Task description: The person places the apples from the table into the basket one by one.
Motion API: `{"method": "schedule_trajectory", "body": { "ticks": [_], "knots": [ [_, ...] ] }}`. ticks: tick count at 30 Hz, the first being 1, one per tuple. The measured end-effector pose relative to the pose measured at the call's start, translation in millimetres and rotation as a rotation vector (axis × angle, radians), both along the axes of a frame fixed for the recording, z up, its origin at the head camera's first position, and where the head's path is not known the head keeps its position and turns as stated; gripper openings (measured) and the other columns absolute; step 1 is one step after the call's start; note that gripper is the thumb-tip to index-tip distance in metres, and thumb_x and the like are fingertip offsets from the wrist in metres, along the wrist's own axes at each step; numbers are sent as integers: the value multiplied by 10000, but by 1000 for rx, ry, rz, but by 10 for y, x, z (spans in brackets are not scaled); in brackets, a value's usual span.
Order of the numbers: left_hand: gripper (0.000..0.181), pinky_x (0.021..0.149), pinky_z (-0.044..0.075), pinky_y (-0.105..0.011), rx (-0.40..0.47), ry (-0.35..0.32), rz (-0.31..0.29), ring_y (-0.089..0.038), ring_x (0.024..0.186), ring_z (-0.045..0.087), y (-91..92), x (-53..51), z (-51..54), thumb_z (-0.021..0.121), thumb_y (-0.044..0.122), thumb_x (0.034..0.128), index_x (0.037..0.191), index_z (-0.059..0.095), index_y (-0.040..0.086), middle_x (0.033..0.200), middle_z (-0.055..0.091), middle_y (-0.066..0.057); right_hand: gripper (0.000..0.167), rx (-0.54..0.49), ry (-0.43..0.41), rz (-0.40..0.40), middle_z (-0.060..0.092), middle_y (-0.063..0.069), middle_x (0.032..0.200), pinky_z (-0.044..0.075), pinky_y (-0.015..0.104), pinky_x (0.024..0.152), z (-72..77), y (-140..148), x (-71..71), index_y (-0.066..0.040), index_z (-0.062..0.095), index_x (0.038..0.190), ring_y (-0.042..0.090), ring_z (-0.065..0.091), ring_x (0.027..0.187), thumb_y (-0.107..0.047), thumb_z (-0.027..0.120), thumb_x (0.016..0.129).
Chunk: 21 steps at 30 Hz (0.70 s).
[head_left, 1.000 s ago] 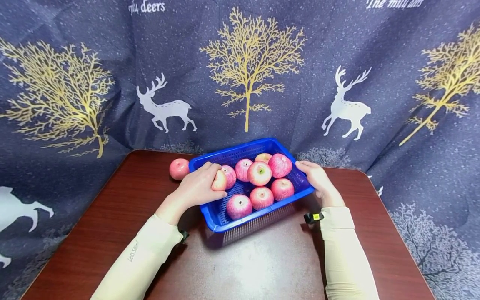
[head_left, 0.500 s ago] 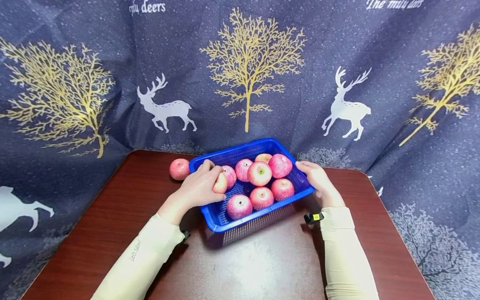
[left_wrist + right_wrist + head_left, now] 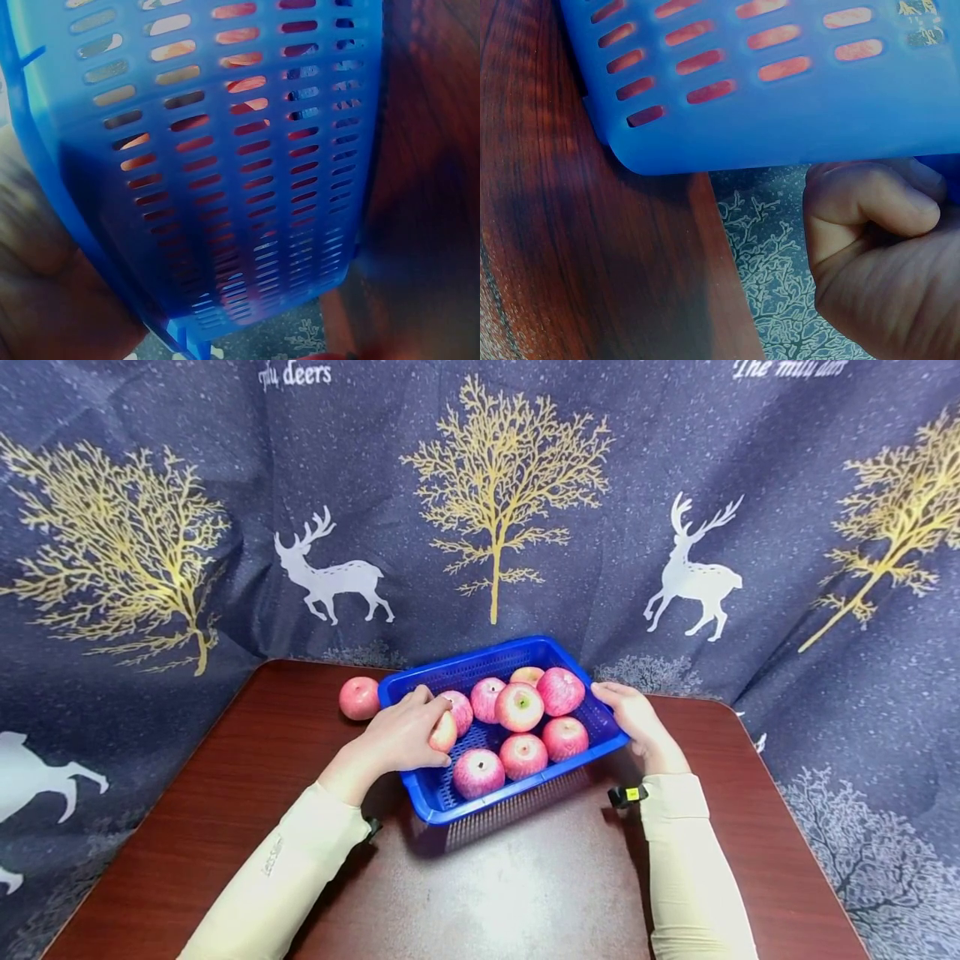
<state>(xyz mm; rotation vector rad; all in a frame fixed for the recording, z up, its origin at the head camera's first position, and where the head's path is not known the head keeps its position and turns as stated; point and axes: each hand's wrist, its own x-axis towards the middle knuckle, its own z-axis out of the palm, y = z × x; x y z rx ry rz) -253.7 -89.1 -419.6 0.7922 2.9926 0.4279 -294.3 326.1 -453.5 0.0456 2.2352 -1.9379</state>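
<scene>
A blue plastic basket [image 3: 491,792] with slotted walls stands on the table, holding several red apples. My left hand [image 3: 396,735] reaches over its left rim and grips a yellowish-red apple [image 3: 443,733] inside, partly hidden by the fingers. Right beside that apple lies another red apple [image 3: 459,713]. At the basket's right end, my right hand [image 3: 636,720] holds the rim with curled fingers, which the right wrist view shows below the basket wall [image 3: 780,127]. From the left wrist view, the palm [image 3: 45,262] is seen along the rim, outside the slotted wall [image 3: 247,187].
One red apple [image 3: 359,698] sits on the table, just outside the basket's left end. The brown wooden table [image 3: 225,793] ends at the back against a dark cloth [image 3: 600,568] printed with deer and trees.
My left hand has shifted slightly right and toward me, with the gripped apple turning or sliding a little in the same direction. The right hand and the basket have stayed put.
</scene>
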Motion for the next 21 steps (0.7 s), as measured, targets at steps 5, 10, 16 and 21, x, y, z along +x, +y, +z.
{"method": "schedule_trajectory", "body": {
  "ticks": [5,10,16,21],
  "knots": [
    [885,919,594,-561,-20,-17,-8,-359,1212,626,9,1,13,946,496,809,1545,621,129,1317,589,-177,493,4,7,-1,764,-14,982,641,309,718,0,2,-1,22,604,1414,111,750,826,-384,619,1135],
    [853,961,585,-604,-34,-12,-24,-400,1248,639,16,-5,20,948,511,805,1501,641,126,1372,606,-211,506,5,10,-4,762,-12,979,641,307,715,-3,5,-3,32,594,1423,110,750,821,-385,615,1136],
    [824,977,582,-606,-50,-4,-35,-417,1243,662,22,-17,4,948,544,789,1442,665,127,1378,616,-228,519,12,18,-1,761,-14,986,642,305,719,-10,6,-7,40,584,1439,105,750,829,-384,606,1140],
    [786,959,582,-582,-58,-11,-41,-408,1196,672,35,-22,-3,957,541,780,1384,675,124,1324,624,-220,499,6,10,5,761,-5,998,646,313,730,-14,8,-15,23,592,1423,116,756,840,-389,602,1142]
  ]
}}
